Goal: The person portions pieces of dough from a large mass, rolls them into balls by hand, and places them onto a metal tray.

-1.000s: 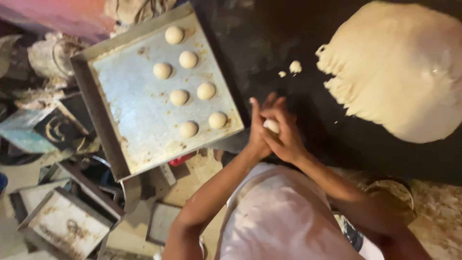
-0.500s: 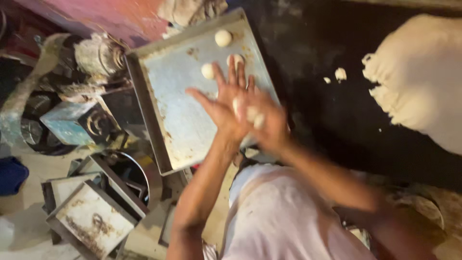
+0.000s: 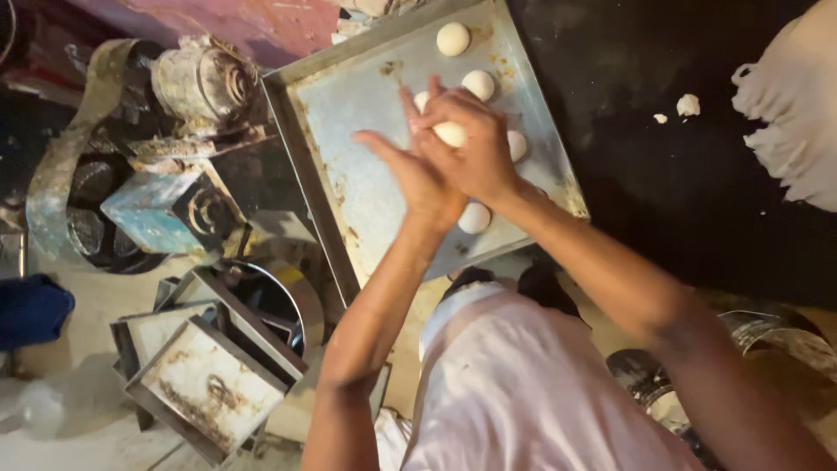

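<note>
The dark worktop (image 3: pixel 689 201) runs off to the right of the joined hands, and well to their right, at the frame's edge, lies the big pale mass of dough (image 3: pixel 789 122), with two small scraps of dough (image 3: pixel 687 105) on the worktop between it and the hands. Directly under the hands sits the metal baking tray (image 3: pixel 357 166), worn and stained, its bare half lying to their left. Well to the lower left of the hands is a stack of empty rectangular tins (image 3: pixel 205 384), and to the far left some dusty machine parts (image 3: pixel 187 87), too cluttered to make out clearly.

The left hand (image 3: pixel 417 179) is held open, palm up and fingers spread. The right hand (image 3: pixel 471 148) is cupped over it from the right, fingers curled. Between the two palms is a small dough ball (image 3: pixel 451 134), pressed on both sides and only partly showing at the gap.

Other dough balls lie on the tray around the grip: one well above it near the tray's top edge (image 3: pixel 452 38), one just above (image 3: pixel 478 84), one just to the right (image 3: pixel 518 145), mostly hidden by the right hand, and one just below the wrists (image 3: pixel 473 218).
</note>
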